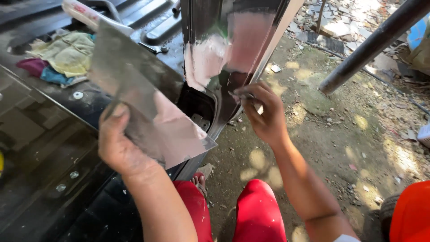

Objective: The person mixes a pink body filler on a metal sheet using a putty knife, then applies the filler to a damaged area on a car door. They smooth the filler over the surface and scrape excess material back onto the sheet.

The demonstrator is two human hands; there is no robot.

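At ten o'clock, I see my left hand (117, 145) clamped on a flat metal mixing board (148, 107); my right hand (262, 112), at centre, pinches a small spreader (251, 101) against the black panel (224, 49) with pink filler (210, 58).

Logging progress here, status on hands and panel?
Left hand grips metal mixing plate. Right hand presses small spreader to black panel, pink filler on. Nothing obstructing.

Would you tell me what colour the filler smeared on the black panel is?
Pale pink filler, clearest in the head view.

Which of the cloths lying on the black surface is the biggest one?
The pale yellow-green cloth; the dark pink cloth and blue cloth only peek out beneath it.
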